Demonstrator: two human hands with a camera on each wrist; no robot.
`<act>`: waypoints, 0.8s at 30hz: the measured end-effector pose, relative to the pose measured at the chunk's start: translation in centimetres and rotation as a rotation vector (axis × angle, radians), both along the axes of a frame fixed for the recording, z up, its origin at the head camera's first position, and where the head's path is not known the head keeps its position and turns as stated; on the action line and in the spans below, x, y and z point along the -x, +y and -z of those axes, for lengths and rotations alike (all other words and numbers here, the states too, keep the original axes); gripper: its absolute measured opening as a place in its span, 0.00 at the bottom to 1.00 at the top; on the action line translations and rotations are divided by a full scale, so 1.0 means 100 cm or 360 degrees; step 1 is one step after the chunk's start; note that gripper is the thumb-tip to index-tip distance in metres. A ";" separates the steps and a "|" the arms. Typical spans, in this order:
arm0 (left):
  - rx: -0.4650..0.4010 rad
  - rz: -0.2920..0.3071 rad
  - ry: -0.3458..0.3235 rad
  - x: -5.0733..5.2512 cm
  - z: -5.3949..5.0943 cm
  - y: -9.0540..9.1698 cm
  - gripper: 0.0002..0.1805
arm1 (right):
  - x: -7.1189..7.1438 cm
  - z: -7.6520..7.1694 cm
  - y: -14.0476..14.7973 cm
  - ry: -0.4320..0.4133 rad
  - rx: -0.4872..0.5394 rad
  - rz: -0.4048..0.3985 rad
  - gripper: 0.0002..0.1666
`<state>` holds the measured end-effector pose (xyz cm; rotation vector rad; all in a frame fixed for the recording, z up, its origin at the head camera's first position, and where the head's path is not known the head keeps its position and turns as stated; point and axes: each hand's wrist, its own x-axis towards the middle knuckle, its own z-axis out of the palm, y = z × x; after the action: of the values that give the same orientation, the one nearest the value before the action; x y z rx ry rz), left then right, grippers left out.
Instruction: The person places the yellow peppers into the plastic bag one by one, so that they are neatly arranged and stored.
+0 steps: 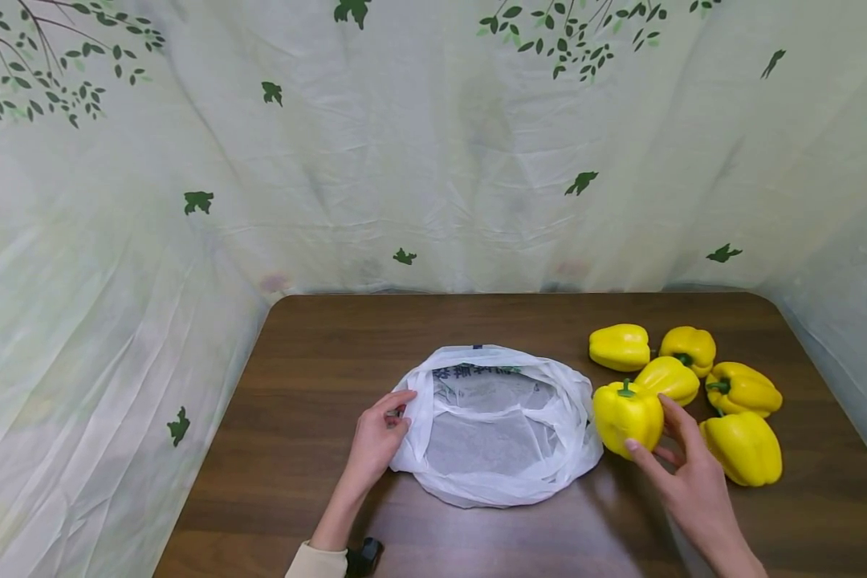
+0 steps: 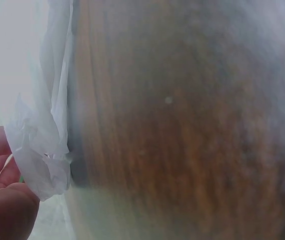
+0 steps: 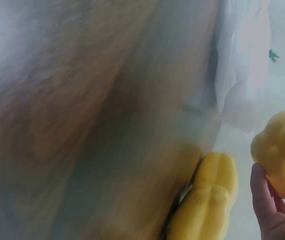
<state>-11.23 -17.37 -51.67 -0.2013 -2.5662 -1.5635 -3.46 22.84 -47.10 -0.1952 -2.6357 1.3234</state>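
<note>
A white plastic bag (image 1: pixel 491 490) lies on the table with its mouth spread wide and dark print on the inside. At its left rim my left hand (image 1: pixel 377 437) pinches the plastic between fingers and thumb; the left wrist view shows the gathered bag edge (image 2: pixel 45 175) at the fingertips. My right hand (image 1: pixel 694 474) holds a yellow bell pepper (image 1: pixel 627 417), stem up, beside the bag's right rim. In the right wrist view this pepper (image 3: pixel 282 150) is clear of the tabletop, with the thumb against it.
Several more yellow bell peppers lie right of the bag, among them one at the back (image 1: pixel 619 347) and one near the right hand (image 1: pixel 744 449). The brown wooden table (image 1: pixel 318 337) meets a leaf-patterned white curtain (image 1: pixel 433 160). A dark band (image 1: pixel 364 555) circles the left wrist.
</note>
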 end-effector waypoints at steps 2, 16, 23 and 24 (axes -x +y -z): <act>0.0004 -0.0001 -0.0007 0.000 0.000 0.000 0.21 | 0.002 0.000 -0.004 0.0007 0.0004 -0.0020 0.47; 0.0008 -0.0007 -0.0022 0.001 0.002 0.000 0.21 | 0.018 0.003 -0.025 0.0037 0.0012 -0.0200 0.50; 0.0014 0.0003 0.0006 0.000 0.001 0.000 0.21 | 0.021 0.002 -0.035 0.0040 0.0075 -0.0221 0.49; 0.0015 0.0004 0.0008 0.000 0.000 0.000 0.21 | 0.022 0.003 -0.037 0.0036 0.0086 -0.0218 0.48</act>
<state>-11.23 -17.34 -51.72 -0.2095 -2.5715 -1.5500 -5.63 19.17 -47.36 -0.0069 -2.6382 1.4305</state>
